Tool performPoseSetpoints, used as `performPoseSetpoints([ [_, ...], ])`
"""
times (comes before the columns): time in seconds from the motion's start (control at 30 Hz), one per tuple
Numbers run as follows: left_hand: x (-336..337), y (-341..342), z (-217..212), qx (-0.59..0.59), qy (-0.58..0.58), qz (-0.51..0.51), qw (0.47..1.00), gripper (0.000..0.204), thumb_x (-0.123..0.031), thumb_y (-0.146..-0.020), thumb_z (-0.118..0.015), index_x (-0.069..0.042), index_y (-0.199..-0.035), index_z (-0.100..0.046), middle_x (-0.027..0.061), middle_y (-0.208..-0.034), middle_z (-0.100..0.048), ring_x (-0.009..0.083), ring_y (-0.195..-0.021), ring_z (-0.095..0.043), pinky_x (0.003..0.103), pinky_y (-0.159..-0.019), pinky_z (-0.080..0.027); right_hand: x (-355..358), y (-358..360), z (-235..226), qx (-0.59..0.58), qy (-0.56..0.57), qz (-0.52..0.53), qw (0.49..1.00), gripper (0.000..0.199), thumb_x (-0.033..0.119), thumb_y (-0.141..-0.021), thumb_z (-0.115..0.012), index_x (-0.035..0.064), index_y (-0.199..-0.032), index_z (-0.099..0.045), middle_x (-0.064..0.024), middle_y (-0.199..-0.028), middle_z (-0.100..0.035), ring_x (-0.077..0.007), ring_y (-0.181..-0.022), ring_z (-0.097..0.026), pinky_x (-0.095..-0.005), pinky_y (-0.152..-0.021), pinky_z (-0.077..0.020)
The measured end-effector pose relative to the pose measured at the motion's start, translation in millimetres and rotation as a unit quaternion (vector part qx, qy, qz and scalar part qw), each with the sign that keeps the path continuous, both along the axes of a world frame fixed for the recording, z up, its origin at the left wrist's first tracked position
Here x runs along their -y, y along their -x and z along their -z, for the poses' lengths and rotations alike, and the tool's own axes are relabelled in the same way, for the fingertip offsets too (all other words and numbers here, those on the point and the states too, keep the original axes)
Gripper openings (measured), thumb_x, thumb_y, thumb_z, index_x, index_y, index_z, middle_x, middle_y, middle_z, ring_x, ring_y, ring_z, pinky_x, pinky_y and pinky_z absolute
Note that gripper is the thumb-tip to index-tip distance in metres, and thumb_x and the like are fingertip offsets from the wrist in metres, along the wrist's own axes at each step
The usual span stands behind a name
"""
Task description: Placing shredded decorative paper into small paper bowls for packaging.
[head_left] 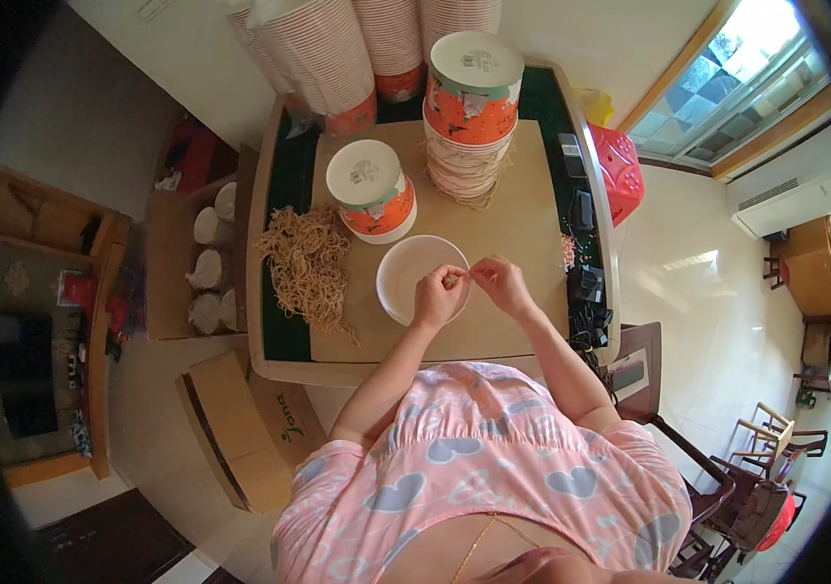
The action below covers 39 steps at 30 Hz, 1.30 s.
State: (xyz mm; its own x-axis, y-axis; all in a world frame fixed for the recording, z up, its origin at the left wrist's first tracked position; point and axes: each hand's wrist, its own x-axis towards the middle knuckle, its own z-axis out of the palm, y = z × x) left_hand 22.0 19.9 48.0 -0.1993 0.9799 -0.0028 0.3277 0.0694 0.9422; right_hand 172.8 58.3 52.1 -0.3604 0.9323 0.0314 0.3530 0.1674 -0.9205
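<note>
Over the right side of an open white paper bowl, my two hands meet with their fingertips close together. My left hand is closed on a small tan bit of string. Beside it, my right hand pinches at the same spot; what lies between its fingertips is too small to make out. A loose heap of tan string lies left of the bowl. Behind the bowl stands an upside-down orange and white paper bucket. Farther right is a taller bucket stack, with string around its lower part.
Tall bagged stacks of paper buckets stand along the table's back. Black adapters and cables line its right edge. On the floor at left are an open carton with white bundles and a cardboard box. A red plastic stool stands right.
</note>
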Motion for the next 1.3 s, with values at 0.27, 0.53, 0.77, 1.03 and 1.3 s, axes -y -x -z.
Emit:
performPoseSetpoints([
  [0.27,2,2,-4,-0.020,0.013,0.013,1.000,0.007,-0.009,-0.077,-0.068,-0.004,-0.078,-0.063,-0.0038,-0.053,-0.047,0.0042,-0.050,-0.042,0.022,-0.047,-0.037,3,12,-10,0.059,-0.047,0.041,0.996,0.007,0.007,-0.076,-0.066,0.0025,-0.081,-0.065,-0.0093,-0.074,-0.058,-0.0178,-0.062,-0.059,-0.0282,-0.057,-0.0477],
  [0.53,6,1,4,0.010,0.006,0.000,1.000,0.012,-0.013,-0.075,-0.069,-0.004,-0.077,-0.062,0.0013,-0.052,-0.052,0.0080,-0.048,-0.048,0.026,-0.046,-0.039,5,9,-7,0.044,-0.028,0.012,0.999,0.008,0.006,-0.075,-0.066,0.0030,-0.082,-0.067,-0.0093,-0.075,-0.059,-0.0168,-0.062,-0.058,-0.0283,-0.057,-0.0468],
  [0.77,4,3,7,0.006,0.021,0.006,1.000,0.006,-0.007,-0.076,-0.068,-0.004,-0.077,-0.062,-0.0046,-0.055,-0.049,0.0033,-0.051,-0.043,0.021,-0.047,-0.036,4,6,-7,0.039,0.002,-0.009,0.999,0.009,0.005,-0.075,-0.067,0.0023,-0.084,-0.067,-0.0092,-0.077,-0.060,-0.0161,-0.063,-0.058,-0.0269,-0.059,-0.0467],
  [1.03,5,6,16,-0.002,0.015,-0.001,1.000,0.007,-0.007,-0.075,-0.067,-0.004,-0.077,-0.062,-0.0023,-0.055,-0.052,0.0046,-0.052,-0.046,0.023,-0.048,-0.039,1,4,10,-0.038,0.119,-0.013,0.992,0.011,0.010,-0.080,-0.063,0.0016,-0.085,-0.065,-0.0009,-0.073,-0.062,-0.0066,-0.066,-0.053,-0.0222,-0.059,-0.0436],
  [1.3,1,7,21,0.016,0.007,-0.007,1.000,0.008,-0.011,-0.074,-0.067,-0.005,-0.076,-0.063,0.0022,-0.054,-0.055,0.0095,-0.050,-0.052,0.026,-0.048,-0.042,0,3,14,-0.087,0.235,-0.027,0.968,0.014,0.015,-0.084,-0.060,0.0016,-0.087,-0.064,0.0025,-0.070,-0.057,-0.0054,-0.062,-0.048,-0.0206,-0.056,-0.0392],
])
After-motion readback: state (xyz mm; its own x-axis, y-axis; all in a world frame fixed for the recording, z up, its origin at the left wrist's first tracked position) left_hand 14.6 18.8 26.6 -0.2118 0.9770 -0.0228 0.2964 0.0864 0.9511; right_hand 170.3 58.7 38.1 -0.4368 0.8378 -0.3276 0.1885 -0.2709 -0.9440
